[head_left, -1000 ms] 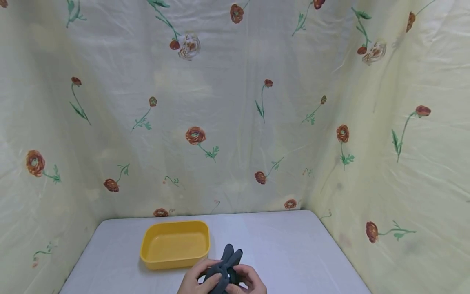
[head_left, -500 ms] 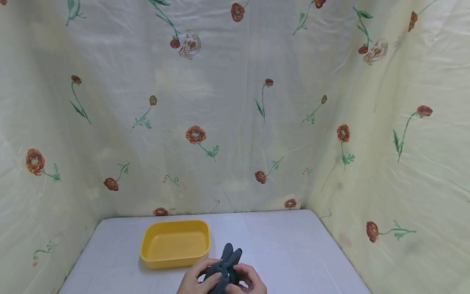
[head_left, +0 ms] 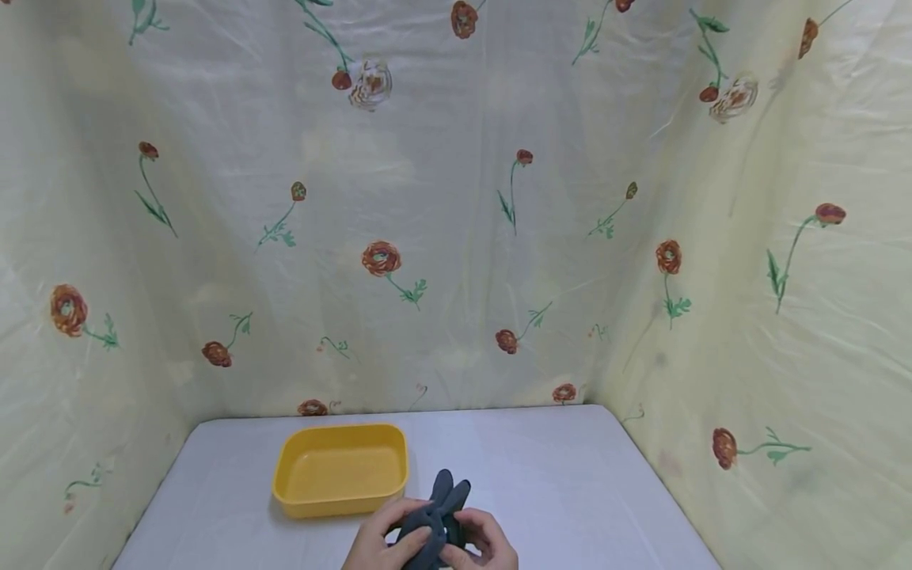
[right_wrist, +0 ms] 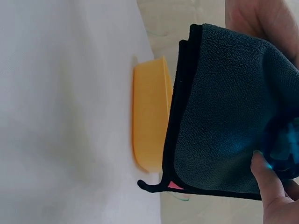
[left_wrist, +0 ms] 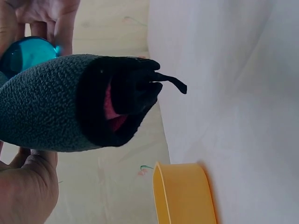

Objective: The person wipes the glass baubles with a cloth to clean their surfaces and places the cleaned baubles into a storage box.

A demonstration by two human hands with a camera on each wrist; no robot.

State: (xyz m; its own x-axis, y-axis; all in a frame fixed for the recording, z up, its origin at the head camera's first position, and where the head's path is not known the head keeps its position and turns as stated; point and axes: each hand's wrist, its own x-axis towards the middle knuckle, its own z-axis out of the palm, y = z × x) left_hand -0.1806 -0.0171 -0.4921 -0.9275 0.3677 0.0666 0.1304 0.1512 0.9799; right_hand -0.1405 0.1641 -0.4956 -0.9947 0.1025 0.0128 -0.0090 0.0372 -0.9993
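A dark grey plush cloth [head_left: 425, 524] with black edging hangs between the two hands, low in the middle of the head view. A hanging loop and a bit of pink show at its edge in both wrist views. My left hand [head_left: 385, 538] grips the cloth, its thumb across the front. My right hand [head_left: 486, 541] holds a shiny, see-through blue round object [left_wrist: 30, 55] against the cloth. Its thumb lies at the object's edge in the right wrist view. The cloth covers part of that object, so its full shape is hidden.
A yellow rectangular tub [head_left: 340, 507] stands on the white table [head_left: 541, 483], left of and beyond the hands. Pale curtains [head_left: 442, 158] printed with flowers enclose the table at the back and sides.
The head view shifts very slightly. Both hands keep hold of the cloth and the blue object in nearly the same place, with only tiny finger movement.
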